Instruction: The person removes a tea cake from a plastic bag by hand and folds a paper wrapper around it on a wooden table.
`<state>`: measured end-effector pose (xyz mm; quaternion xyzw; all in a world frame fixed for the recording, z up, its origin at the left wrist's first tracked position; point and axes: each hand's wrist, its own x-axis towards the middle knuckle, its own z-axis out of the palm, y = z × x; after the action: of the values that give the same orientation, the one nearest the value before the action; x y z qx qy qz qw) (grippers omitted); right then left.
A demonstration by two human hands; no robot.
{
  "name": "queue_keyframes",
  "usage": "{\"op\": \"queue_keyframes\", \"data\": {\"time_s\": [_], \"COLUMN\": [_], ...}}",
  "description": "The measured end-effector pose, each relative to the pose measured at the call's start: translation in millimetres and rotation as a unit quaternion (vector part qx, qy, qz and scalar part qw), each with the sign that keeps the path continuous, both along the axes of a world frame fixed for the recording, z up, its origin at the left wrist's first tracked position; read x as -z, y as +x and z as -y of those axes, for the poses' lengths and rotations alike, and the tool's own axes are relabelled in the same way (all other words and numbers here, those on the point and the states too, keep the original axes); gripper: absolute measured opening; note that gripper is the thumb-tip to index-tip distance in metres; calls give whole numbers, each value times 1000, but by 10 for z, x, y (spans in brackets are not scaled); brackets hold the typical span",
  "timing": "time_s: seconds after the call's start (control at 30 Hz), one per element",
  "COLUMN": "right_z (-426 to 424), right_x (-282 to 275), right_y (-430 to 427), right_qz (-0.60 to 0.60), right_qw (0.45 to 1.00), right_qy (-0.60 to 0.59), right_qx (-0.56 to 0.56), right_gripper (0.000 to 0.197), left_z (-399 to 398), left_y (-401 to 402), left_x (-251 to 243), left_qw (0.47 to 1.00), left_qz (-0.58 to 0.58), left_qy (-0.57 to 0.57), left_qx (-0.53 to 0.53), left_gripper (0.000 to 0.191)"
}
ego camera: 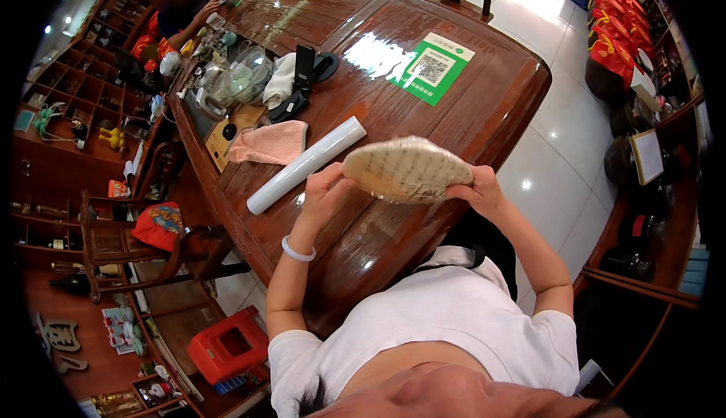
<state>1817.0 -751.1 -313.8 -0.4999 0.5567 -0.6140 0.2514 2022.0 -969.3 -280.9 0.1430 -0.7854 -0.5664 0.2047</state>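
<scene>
A flat, round, paper-wrapped disc with printed rows of writing is held up over the table, tilted. It looks like a tea cake, and shiny clear film covers it. My left hand grips its left edge, a pale bangle on that wrist. On the opposite edge, my right hand pinches the disc between thumb and fingers. A thick roll of clear plastic film lies slantwise on the tabletop, just left of the disc and apart from it. Whatever is under the disc is hidden.
The glossy wooden table carries a peach cloth, a green printed-code card, a black stand and glass teaware. A person sits at the far left. A wooden chair and red plastic stool stand left.
</scene>
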Motion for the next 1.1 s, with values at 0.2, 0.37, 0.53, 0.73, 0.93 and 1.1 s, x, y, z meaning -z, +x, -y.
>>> {"op": "queue_keyframes", "data": {"time_s": [0.2,0.37,0.53,0.73,0.93,1.1], "right_z": [50,83,90,59,69,65], "right_x": [-56,-97,-141,-186,-219,-219], "right_y": [14,43,92,146,189,179], "right_qz": [-119,-166,-195,-221,-246,-264], "right_qw": [991,983,978,973,965,960], "right_qy": [-56,-80,-69,-68,-89,-96], "right_qx": [16,10,4,11,7,12], "right_gripper": [41,40,40,41,41,41], "left_z": [72,-80,-324,-370,-430,-459], "left_y": [81,77,32,35,14,39], "left_x": [-12,-199,-538,-650,-677,-652], "left_qw": [990,991,975,945,952,963], "left_qz": [-44,-30,-163,-179,-182,-175], "left_qy": [-134,-131,-151,-275,-245,-200], "left_qx": [27,-3,-19,19,23,32], "left_gripper": [23,32,37,26,16,11]}}
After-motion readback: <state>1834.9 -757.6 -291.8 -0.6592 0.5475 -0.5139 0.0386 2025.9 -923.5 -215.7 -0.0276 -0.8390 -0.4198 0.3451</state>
